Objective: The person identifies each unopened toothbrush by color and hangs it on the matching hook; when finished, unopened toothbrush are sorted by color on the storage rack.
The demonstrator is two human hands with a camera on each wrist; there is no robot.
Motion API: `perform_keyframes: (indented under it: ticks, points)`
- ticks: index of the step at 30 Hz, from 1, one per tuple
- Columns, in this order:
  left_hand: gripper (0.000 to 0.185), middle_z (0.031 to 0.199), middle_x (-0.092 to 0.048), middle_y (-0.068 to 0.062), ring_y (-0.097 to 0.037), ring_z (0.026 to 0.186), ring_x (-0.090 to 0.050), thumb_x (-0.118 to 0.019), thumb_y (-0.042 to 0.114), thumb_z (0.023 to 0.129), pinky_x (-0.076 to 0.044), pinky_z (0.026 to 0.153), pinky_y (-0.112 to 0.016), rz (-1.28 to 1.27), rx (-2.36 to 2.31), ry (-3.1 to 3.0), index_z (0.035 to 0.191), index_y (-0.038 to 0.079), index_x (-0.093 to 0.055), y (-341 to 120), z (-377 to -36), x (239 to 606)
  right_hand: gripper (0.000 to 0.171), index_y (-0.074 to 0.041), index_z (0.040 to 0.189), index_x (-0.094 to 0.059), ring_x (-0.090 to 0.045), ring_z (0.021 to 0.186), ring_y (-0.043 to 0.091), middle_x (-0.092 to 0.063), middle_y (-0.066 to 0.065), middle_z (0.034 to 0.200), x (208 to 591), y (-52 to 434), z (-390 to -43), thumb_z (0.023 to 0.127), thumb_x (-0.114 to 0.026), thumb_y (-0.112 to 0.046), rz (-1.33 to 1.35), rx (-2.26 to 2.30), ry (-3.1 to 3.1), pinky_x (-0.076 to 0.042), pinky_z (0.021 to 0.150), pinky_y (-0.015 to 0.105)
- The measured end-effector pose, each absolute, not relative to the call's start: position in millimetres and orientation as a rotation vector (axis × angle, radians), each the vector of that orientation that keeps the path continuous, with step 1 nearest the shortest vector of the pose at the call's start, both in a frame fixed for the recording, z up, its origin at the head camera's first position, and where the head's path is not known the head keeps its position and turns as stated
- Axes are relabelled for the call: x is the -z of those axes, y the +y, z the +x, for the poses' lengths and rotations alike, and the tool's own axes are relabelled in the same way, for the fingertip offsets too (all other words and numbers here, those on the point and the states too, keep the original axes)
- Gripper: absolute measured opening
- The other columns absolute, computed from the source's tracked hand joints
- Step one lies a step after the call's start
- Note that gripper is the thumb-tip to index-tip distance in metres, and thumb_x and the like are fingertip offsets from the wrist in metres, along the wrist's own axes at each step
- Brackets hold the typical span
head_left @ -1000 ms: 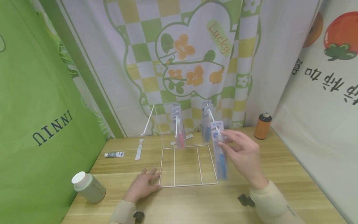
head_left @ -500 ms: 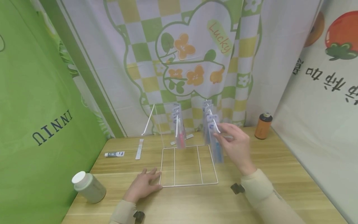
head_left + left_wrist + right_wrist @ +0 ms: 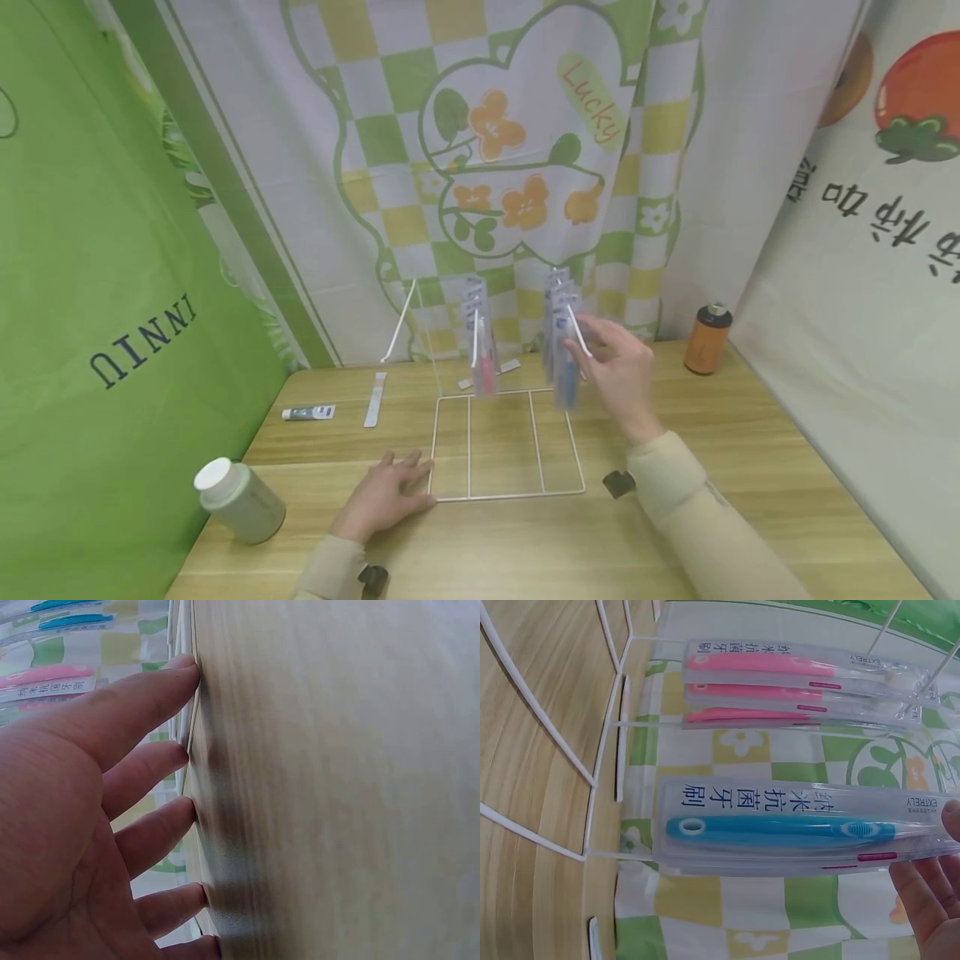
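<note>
My right hand (image 3: 621, 379) pinches the upper part of a packaged blue toothbrush (image 3: 780, 830) between thumb and fingers. This pack hangs on the right hook of a white wire rack (image 3: 510, 497), in front of other packs on that hook. Several packaged pink toothbrushes (image 3: 757, 666) hang on the middle hook. The left hook (image 3: 397, 321) is bare. My left hand (image 3: 382, 498) rests at the rack's front left corner, its fingers spread and their tips on the wooden table (image 3: 337, 780) by the base wire.
A white-capped green bottle (image 3: 243, 504) stands front left on the table. A small tube (image 3: 308, 413) and a narrow flat strip (image 3: 374, 400) lie behind it. Another strip (image 3: 510, 367) lies behind the rack. An orange bottle (image 3: 707, 340) stands back right, before the patterned curtain.
My right hand has moved back and left, sliding the blue toothbrush pack along the right hook toward the other packs there. My left hand stays in place by the rack's corner.
</note>
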State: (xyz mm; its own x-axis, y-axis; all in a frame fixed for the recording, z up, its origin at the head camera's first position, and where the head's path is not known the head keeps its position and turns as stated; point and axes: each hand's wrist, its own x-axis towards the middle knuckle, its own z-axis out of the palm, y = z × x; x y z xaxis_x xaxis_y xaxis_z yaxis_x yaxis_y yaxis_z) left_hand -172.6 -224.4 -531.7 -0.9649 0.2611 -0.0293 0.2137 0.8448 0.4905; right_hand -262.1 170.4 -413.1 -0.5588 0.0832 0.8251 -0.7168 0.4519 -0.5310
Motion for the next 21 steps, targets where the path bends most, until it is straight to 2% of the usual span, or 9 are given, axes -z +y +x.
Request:
perform_keyframes:
  ticks: [3,9,15,21]
  points:
    - [0.069,0.162,-0.051,-0.017,-0.068,0.15,-0.027,-0.084,0.047,0.09,-0.021,0.116,-0.085,0.382,-0.755,2.929,0.148,0.014,-0.067,-225,-173,532,0.038,0.0,0.121,-0.077,-0.079,0.092,0.039,-0.078,0.022,0.117,414,170,-267,0.086,-0.091,-0.004,0.535,-1.192,-1.867,-0.061,0.069,0.015]
    - [0.069,0.162,-0.051,-0.017,-0.068,0.149,-0.027,-0.084,0.047,0.09,-0.022,0.116,-0.084,0.389,-0.749,2.931,0.147,0.014,-0.067,-225,-173,531,0.038,-0.001,0.123,-0.077,-0.079,0.095,0.037,-0.077,0.021,0.12,414,170,-272,0.088,-0.089,-0.005,0.541,-1.2,-1.889,-0.066,0.069,0.032]
    - [0.068,0.162,-0.051,-0.018,-0.068,0.149,-0.027,-0.084,0.046,0.09,-0.021,0.117,-0.084,0.389,-0.755,2.929,0.148,0.013,-0.067,-224,-172,529,0.038,-0.002,0.123,-0.077,-0.079,0.096,0.037,-0.077,0.02,0.121,415,169,-274,0.087,-0.089,-0.003,0.53,-1.209,-1.888,-0.065,0.07,0.028]
    - [0.068,0.162,-0.051,-0.018,-0.069,0.149,-0.027,-0.084,0.045,0.091,-0.021,0.117,-0.084,0.395,-0.745,2.923,0.148,0.012,-0.066,-224,-172,528,0.04,-0.001,0.124,-0.077,-0.079,0.097,0.039,-0.077,0.021,0.122,415,169,-274,0.086,-0.09,0.0,0.538,-1.203,-1.881,-0.067,0.07,0.036]
